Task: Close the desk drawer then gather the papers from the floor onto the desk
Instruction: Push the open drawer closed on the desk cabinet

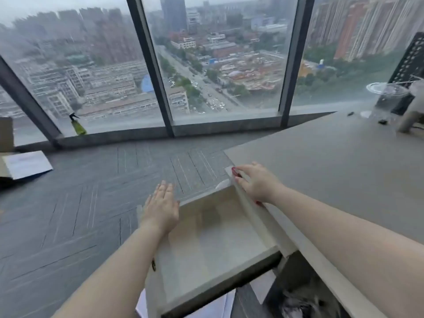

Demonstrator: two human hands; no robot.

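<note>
The pale desk drawer [213,246] stands pulled out from the grey desk [332,161], and its inside looks bare. My left hand [161,206] lies flat with fingers together against the drawer's front panel at the left. My right hand [254,181] rests on the desk's front edge just above the drawer, fingers spread, holding nothing. White papers [220,306] lie on the floor under the drawer, mostly hidden by it. Another white sheet [27,164] lies on the floor at the far left, beside a cardboard box.
A cardboard box [5,134] sits at the far left by the window wall [167,127]. A green spray bottle [78,126] stands on the sill. On the desk's far right are a clear plastic cup [387,97] and a dark perforated panel [408,65]. Dark carpet [68,214] spreads left.
</note>
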